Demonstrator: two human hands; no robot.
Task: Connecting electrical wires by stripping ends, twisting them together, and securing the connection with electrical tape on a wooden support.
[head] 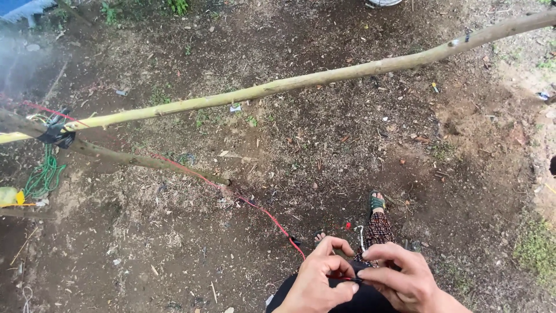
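down by your lap, left hand (317, 282) and right hand (401, 277) pinch the red cord (263, 211) end, fingers clenched on it; thin, light, floppy, likely slips, so grip close to the end.

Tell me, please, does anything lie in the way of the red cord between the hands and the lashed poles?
Nothing visible does. From both hands, left hand and right hand, the red cord runs over bare dirt to the black binding joining the poles.
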